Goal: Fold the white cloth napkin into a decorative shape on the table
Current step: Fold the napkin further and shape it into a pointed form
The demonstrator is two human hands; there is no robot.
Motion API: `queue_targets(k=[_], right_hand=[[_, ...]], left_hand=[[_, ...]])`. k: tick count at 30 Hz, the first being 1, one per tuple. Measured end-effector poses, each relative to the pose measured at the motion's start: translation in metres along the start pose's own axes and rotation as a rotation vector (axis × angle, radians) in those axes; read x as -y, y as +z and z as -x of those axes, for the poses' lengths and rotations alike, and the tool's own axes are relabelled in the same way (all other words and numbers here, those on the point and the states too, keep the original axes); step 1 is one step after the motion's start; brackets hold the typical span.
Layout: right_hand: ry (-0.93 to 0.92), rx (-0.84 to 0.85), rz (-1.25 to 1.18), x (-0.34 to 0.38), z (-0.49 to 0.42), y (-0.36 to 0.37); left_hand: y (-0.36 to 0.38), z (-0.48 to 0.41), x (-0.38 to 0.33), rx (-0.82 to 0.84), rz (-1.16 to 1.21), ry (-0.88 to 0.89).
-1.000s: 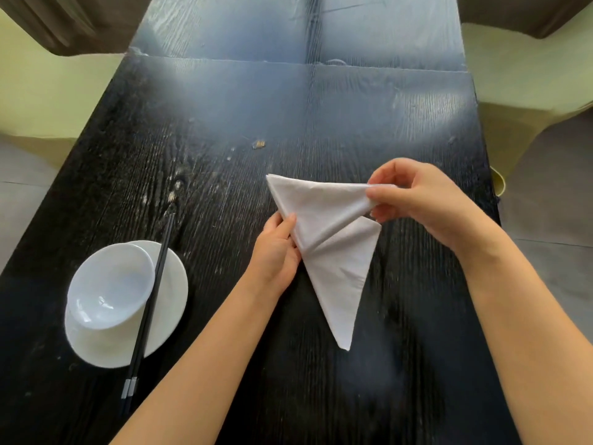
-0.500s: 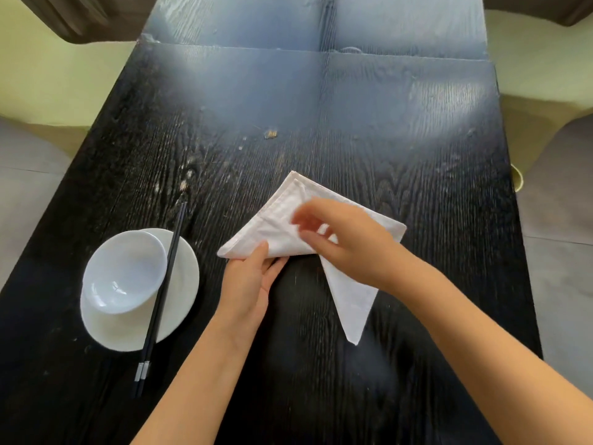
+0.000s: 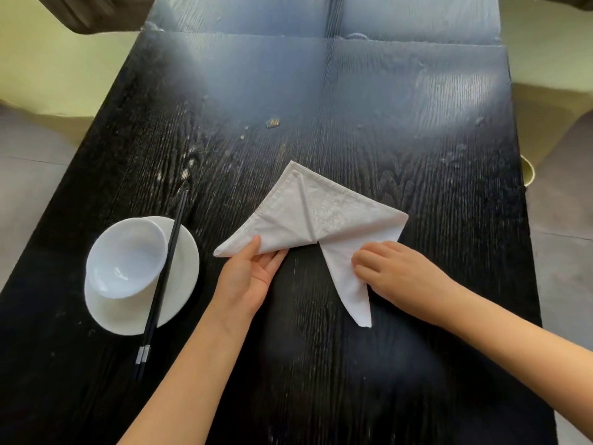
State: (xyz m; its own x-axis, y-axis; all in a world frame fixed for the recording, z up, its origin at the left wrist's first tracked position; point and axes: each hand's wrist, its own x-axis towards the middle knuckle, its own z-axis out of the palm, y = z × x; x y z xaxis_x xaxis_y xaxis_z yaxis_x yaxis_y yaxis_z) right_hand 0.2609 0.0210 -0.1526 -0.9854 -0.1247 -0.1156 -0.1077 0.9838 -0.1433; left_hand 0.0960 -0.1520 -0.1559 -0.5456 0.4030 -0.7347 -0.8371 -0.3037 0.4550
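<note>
White napkin [image 3: 324,216], faintly woven pattern; black wood-grained table [image 3: 401,130]; white bowl [image 3: 125,255] and plate [image 3: 183,271]; black chopsticks [image 3: 162,284], silver-banded ends.

Two bare forearms enter from the lower edge of the view, and no sleeve, cuff or glove covers either of them. The left hand [image 3: 248,277] is slim, with smooth, unmarked fingers and a thumb whose nail is short and plain. The right hand [image 3: 398,274] shows rounded knuckles along its back and likewise bears no ring. Neither wrist carries a watch, band or bracelet. Both forearms are slender and even, widening gradually toward the elbows, which lie outside the picture. No clothing shows anywhere on the person.
</note>
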Motion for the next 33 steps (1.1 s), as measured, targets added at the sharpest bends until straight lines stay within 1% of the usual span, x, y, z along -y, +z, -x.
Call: queue_targets(k=[1,2,3,5,6,9,12,15,18,24,27,29,31,33], right_hand=[[0.019,-0.035,-0.066,-0.002,-0.002,0.0],[0.05,-0.072,-0.191,-0.004,-0.003,-0.002],[0.104,-0.112,-0.356,-0.006,-0.006,-0.005],[0.268,-0.153,-0.696,-0.013,-0.012,-0.012],[0.322,-0.176,-0.785,-0.016,-0.017,-0.015],[0.415,-0.288,-0.832,-0.026,-0.034,-0.02],[0.502,-0.343,-0.798,-0.032,-0.052,-0.019],[0.57,-0.382,-0.707,-0.035,-0.067,-0.016],[0.651,-0.405,-0.625,-0.037,-0.082,-0.013],[0.732,-0.498,-0.521,-0.039,-0.1,0.007],[0.748,-0.581,-0.418,-0.034,-0.103,0.018],[0.738,-0.657,-0.302,-0.03,-0.106,0.025],[0.711,-0.732,-0.176,-0.026,-0.107,0.03],[0.637,-0.758,-0.092,-0.026,-0.108,0.033]], left_hand=[[-0.001,0.0,-0.001,0.006,0.007,-0.003],[-0.001,0.001,-0.001,0.01,0.011,-0.005],[-0.002,0.001,0.0,0.013,0.016,-0.006],[-0.003,0.002,0.0,0.021,0.027,-0.009],[-0.003,0.003,0.0,0.024,0.024,-0.011],[-0.005,0.005,-0.001,0.006,-0.043,-0.023],[-0.01,0.013,0.0,-0.037,-0.172,-0.053],[-0.015,0.021,0.005,-0.059,-0.258,-0.033],[-0.014,0.022,0.011,-0.084,-0.272,0.001],[-0.007,0.022,0.016,-0.142,-0.294,0.088],[-0.001,0.022,0.018,-0.157,-0.341,0.184],[0.003,0.02,0.02,-0.181,-0.362,0.276],[0.01,0.018,0.022,-0.198,-0.397,0.398],[0.017,0.017,0.026,-0.232,-0.543,0.575]])
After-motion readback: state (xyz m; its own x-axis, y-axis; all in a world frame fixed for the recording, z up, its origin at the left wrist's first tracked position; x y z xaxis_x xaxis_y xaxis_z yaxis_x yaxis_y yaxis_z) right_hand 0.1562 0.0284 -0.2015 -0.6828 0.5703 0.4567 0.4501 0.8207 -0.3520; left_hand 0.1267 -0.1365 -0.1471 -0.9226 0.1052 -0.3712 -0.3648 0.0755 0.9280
